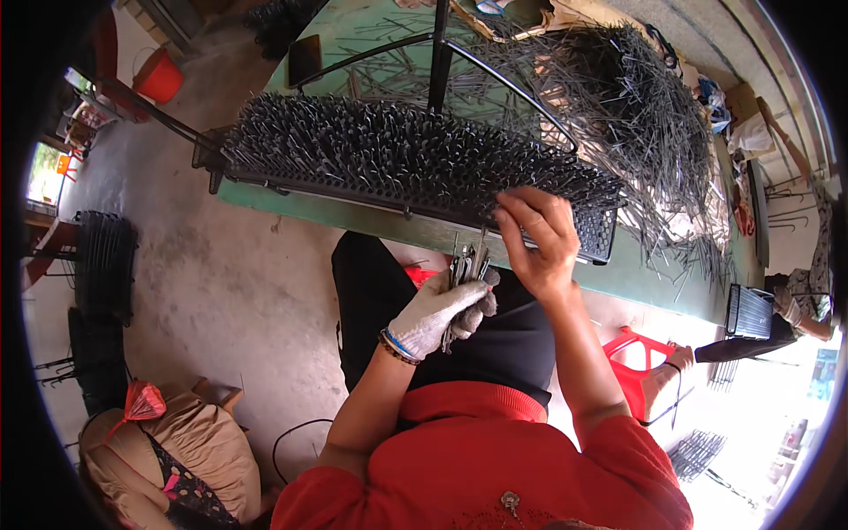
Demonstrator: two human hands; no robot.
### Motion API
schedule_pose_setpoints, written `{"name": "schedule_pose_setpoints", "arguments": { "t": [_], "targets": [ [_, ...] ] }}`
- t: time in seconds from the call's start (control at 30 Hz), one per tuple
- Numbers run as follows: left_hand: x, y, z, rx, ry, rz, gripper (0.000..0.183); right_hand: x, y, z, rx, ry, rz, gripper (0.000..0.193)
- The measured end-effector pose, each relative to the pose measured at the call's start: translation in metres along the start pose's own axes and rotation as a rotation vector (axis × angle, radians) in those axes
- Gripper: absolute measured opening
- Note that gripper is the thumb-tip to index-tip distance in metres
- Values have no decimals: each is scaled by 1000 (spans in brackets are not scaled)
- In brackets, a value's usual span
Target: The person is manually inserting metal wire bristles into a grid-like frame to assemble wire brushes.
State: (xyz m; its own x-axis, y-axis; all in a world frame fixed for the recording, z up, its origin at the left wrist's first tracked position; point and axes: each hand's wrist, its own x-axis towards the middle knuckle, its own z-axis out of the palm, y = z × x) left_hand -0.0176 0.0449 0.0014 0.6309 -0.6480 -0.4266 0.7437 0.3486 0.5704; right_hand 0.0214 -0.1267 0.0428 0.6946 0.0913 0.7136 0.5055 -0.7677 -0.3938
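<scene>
My left hand, in a white knitted glove with a grey thumb and fingertips, is closed round a bundle of thin metal rods above my lap. The rods' upper ends poke up from the fist. Bare and curled, my right hand is at the near edge of a long black perforated rack, close to its right end. Its thumb and fingers are drawn together; anything between them is too small to make out. Many short black metal pieces stand packed in the rack's holes, most of its length.
The rack lies along a green table under a black metal frame. A big tangled heap of thin rods covers the table's right side. Black racks are stacked at left, near a red bucket. Another person's gloved hand shows at far right.
</scene>
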Motion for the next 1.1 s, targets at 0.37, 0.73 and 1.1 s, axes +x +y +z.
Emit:
{"name": "schedule_pose_setpoints", "arguments": {
  "t": [0.37,0.73,1.1],
  "targets": [
    [2,1,9,83,-60,-24,25,-4,-4,-21,432,-333,715,19],
    [3,-3,9,41,-33,3,28,-1,2,-26,577,-167,749,20],
    [6,-10,4,-56,-61,-18,24,11,9,-9,330,148,550,13]
  ]
}}
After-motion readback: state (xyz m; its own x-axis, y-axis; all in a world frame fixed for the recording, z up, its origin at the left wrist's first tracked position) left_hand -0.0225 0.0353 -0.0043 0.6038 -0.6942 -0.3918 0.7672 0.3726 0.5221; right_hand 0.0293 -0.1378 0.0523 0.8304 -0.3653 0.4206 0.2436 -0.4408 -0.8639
